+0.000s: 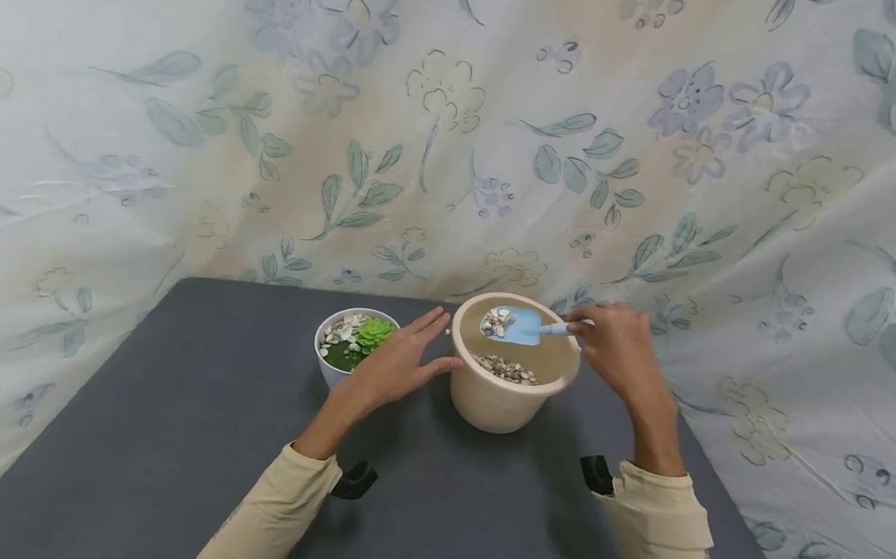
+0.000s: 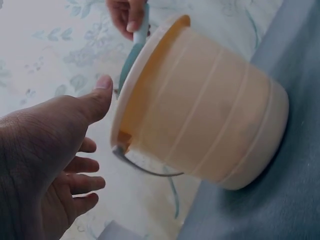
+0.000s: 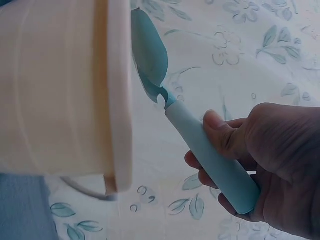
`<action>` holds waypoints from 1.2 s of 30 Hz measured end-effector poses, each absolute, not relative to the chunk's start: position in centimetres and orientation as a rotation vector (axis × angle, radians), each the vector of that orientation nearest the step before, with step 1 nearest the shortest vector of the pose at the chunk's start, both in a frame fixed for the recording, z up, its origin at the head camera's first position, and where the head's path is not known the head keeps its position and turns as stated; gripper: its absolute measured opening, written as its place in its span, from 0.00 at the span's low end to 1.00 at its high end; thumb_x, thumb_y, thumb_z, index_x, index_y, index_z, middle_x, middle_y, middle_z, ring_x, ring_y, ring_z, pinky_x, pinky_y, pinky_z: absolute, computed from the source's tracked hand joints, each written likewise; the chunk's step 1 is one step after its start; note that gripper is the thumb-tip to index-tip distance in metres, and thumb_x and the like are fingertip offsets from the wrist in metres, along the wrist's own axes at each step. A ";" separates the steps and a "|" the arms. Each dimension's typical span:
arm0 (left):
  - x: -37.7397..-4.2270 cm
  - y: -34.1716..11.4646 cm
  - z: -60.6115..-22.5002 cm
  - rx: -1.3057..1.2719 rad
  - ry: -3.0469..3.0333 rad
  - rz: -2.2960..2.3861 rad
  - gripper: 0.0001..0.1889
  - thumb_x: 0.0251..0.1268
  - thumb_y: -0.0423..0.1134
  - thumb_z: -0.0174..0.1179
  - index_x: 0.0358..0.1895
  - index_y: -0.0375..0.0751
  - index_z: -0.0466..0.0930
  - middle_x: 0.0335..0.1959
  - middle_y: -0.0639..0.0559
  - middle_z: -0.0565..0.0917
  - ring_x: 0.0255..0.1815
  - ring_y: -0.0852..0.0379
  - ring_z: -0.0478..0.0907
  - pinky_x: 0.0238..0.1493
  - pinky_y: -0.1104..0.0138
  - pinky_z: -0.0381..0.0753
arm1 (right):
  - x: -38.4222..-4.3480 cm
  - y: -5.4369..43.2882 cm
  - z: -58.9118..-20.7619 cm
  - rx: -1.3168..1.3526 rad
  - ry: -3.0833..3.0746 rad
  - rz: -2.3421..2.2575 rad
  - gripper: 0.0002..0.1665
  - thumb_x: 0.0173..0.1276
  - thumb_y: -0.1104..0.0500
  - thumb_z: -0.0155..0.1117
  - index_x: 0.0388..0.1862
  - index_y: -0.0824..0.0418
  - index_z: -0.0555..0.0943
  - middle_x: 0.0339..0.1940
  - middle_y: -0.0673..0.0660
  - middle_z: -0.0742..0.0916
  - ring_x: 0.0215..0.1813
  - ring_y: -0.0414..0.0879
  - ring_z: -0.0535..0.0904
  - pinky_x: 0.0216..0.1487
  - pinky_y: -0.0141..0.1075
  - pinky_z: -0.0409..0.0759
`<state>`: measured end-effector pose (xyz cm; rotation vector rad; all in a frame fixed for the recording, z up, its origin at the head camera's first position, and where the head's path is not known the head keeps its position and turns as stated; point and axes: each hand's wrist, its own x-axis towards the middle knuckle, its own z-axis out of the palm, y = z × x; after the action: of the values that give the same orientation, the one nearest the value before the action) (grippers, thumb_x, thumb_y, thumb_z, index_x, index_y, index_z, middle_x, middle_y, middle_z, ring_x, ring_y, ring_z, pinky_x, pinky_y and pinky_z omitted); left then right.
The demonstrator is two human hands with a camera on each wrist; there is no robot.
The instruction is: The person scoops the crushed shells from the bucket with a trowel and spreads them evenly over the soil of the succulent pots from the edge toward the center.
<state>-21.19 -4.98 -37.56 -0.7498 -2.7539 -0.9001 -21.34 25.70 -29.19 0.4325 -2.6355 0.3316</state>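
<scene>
My right hand point(image 1: 619, 347) grips the handle of a light blue trowel point(image 3: 212, 155). The trowel's blade point(image 1: 524, 325) is over the mouth of a beige bucket point(image 1: 497, 407) and carries a small heap of pebbles point(image 1: 498, 322). More pebbles point(image 1: 506, 369) lie inside the bucket. Beside the bucket's left rim, my left hand point(image 1: 395, 362) is held with fingers extended and nothing in it; in the left wrist view its thumb points at the rim. Behind the left hand stands a white pot point(image 1: 330, 373) with a green succulent point(image 1: 374, 333) and pebbles, partly hidden by that hand.
Both containers stand on a dark grey table point(image 1: 210, 402). A floral curtain point(image 1: 454, 146) hangs right behind the table and along its right side. The bucket's thin wire handle point(image 2: 150, 171) hangs down at its side.
</scene>
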 end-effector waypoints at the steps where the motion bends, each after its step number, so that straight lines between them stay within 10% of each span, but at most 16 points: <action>1: -21.1 -5.2 -37.6 -0.747 -2.747 -0.903 0.44 0.74 0.61 0.61 0.83 0.42 0.59 0.86 0.43 0.58 0.85 0.42 0.61 0.81 0.45 0.67 | -21.3 25.6 -29.1 0.444 -2.626 0.336 0.05 0.70 0.66 0.71 0.41 0.65 0.91 0.40 0.66 0.92 0.43 0.65 0.81 0.47 0.62 0.67; 36: -19.1 -11.2 -36.0 -0.611 -2.670 -0.815 0.42 0.70 0.58 0.66 0.80 0.39 0.66 0.82 0.40 0.67 0.79 0.37 0.70 0.75 0.44 0.73 | -21.9 20.1 -28.4 0.722 -2.476 0.464 0.04 0.69 0.66 0.72 0.39 0.63 0.92 0.35 0.62 0.91 0.39 0.60 0.80 0.43 0.54 0.72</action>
<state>-19.12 -11.16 -35.98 -0.6105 -2.6700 -0.8146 -21.90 20.07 -28.41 0.7219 -2.4755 0.4637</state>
